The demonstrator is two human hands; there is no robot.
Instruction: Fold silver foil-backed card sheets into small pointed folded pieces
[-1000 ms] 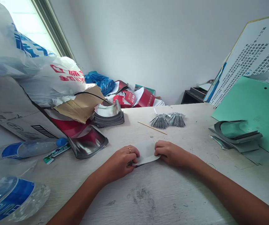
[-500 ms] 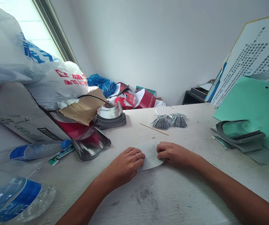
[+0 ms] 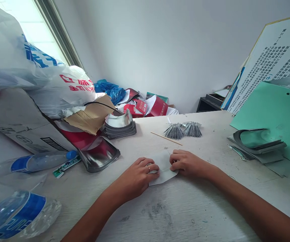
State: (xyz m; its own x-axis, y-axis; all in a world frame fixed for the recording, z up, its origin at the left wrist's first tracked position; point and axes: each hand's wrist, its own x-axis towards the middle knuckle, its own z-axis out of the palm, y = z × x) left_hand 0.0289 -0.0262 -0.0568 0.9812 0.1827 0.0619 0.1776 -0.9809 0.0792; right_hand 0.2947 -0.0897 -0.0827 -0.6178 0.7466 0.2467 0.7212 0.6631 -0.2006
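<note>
A small pale grey sheet point(image 3: 164, 171) lies on the table between my hands. My left hand point(image 3: 140, 174), with a ring on one finger, is closed over its left side, fingers curled down on it. At the right edge, my right hand point(image 3: 185, 163) pinches the sheet between thumb and fingers. A very thin line, like a wire or pin, shows by the right fingertips; its kind is too small to tell. Beyond the hands lie a thin wooden stick point(image 3: 166, 138) and two fanned bundles of thin metal pins point(image 3: 174, 131).
Stacks of curved metallic sheets stand at the left point(image 3: 101, 156) and behind it point(image 3: 121, 126). Plastic bottles point(image 3: 36, 163), a toothpaste-like box point(image 3: 65, 167) and a carton point(image 3: 29, 134) line the left side. More curved sheets point(image 3: 258, 143) lie right, before a green board point(image 3: 273, 114).
My left hand has shifted slightly right along the sheet, closer to the right hand. The right hand has moved up a little, still pinching the edge.
</note>
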